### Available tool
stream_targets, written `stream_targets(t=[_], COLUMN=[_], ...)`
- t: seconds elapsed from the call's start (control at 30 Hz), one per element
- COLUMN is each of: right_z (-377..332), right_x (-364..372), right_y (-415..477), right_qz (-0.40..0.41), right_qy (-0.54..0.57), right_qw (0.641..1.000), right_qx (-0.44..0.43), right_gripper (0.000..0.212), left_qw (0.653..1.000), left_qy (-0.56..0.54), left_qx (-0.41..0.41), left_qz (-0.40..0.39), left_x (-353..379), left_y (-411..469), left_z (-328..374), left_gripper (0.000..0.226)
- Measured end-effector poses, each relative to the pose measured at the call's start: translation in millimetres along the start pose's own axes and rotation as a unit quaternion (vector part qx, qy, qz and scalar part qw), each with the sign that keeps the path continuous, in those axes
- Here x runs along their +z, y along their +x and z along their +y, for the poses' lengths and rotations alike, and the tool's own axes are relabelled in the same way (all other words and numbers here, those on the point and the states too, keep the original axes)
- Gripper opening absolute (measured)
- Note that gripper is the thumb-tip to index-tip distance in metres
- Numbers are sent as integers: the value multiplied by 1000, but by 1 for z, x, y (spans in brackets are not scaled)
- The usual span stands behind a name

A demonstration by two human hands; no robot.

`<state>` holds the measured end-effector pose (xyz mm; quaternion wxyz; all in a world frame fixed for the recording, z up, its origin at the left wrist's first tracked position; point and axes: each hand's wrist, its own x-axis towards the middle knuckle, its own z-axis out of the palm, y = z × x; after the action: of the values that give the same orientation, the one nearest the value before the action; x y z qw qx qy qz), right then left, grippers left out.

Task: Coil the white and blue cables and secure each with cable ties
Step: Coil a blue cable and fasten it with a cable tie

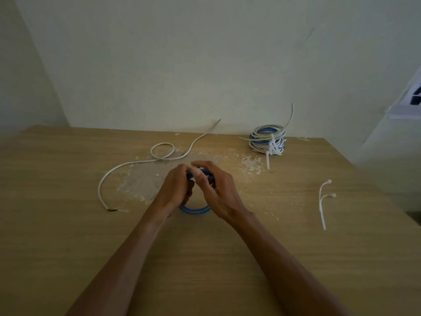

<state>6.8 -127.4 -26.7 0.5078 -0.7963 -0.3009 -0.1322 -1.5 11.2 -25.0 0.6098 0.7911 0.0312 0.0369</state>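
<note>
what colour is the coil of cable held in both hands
Blue. The coil shows best in the head view, along its lower arc.

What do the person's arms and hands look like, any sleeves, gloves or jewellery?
The left arm and right arm are bare, with no sleeves in view. The left hand and right hand wear no gloves, and no watch, bracelet or ring shows in this dim picture.

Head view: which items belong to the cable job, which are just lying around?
Job: blue coil, held by left hand and right hand; loose white cable; spare cable ties; tied coils at back.
Lying about: white flecks; sheet at right wall.
</note>
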Motion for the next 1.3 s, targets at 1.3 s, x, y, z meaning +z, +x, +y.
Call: stream_targets(t=[1.3], right_z=[104], right_x=[-218], right_y=[0], right_qz=[246], right_qy=[-231], right_qw=[860], right_qx=[384], right_gripper=[27], left_qw=[987], left_qy=[-103], left_qx=[33], left_qz=[116], left_x=[39], left_y=[6], left_z=[-18], left_gripper=[51])
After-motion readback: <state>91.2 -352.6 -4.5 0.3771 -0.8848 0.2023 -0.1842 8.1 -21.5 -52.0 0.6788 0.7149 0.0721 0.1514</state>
